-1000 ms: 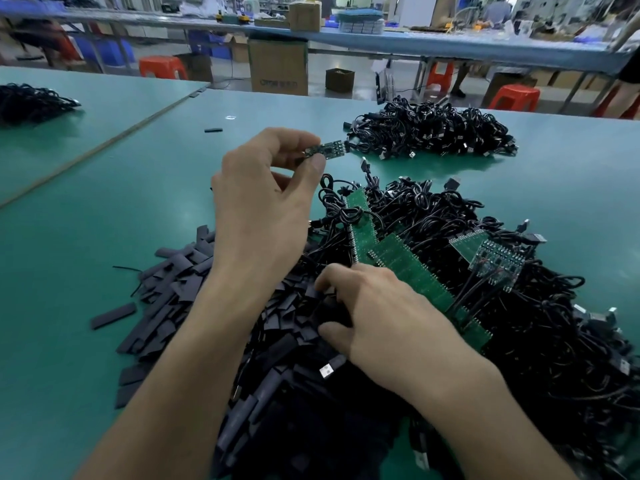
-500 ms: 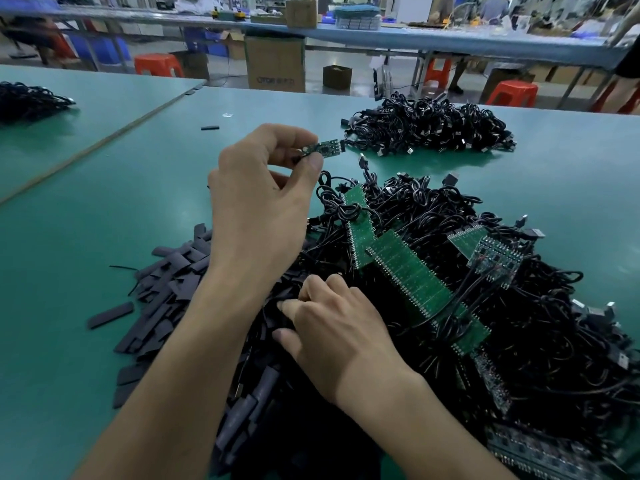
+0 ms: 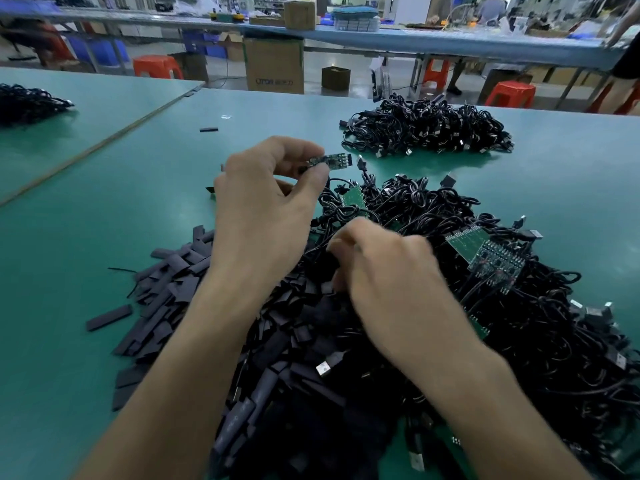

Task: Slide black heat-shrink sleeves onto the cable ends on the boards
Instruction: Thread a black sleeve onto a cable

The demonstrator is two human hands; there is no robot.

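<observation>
Left hand pinches a small board between thumb and fingertips, raised ahead of the right hand. Right hand is blurred, fingers curled into the sleeves beneath it; grip cannot be told. No sleeve visible on this board. A big tangle of boards and cables lies right of it, so most work probably remains.

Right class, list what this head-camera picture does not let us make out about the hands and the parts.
Head view, right hand: motion blur and its own back hide the fingertips; whether it grips anything is unclear.
Head view, small board: the left hand covers its near end, so no cable end shows.
Head view, green boards: cables overlie them.
</observation>
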